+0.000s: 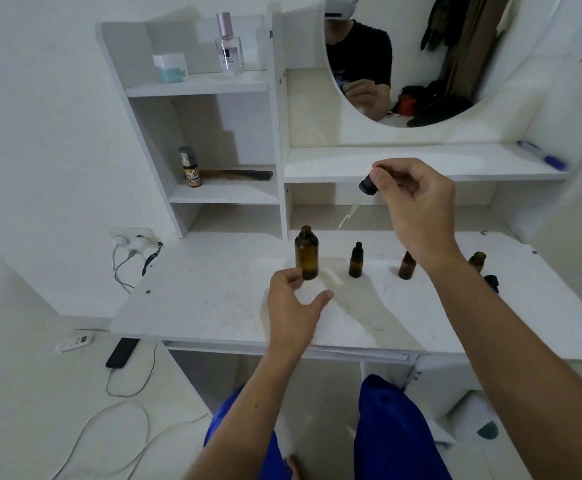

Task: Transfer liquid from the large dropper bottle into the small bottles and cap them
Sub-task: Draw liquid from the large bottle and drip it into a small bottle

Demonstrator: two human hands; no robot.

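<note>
The large amber dropper bottle (306, 252) stands open on the white desk (213, 306). My left hand (294, 306) hovers just in front of it, fingers apart, holding nothing. My right hand (417, 202) is raised above the desk and pinches the black-capped glass dropper (358, 199), its tip pointing down-left between the large bottle and a small capped amber bottle (356, 260). A second small amber bottle (406, 266) stands partly behind my right wrist. A third small bottle (477, 260) is further right, with a black cap (491, 282) lying beside it.
Shelves rise behind the desk with a spray bottle (190, 167), a comb (237, 174), a perfume bottle (229, 46) and a jar (170, 66). A round mirror (404, 57) hangs above. A pen (542, 155) lies on the right ledge. Cables and a power strip (133, 240) sit left.
</note>
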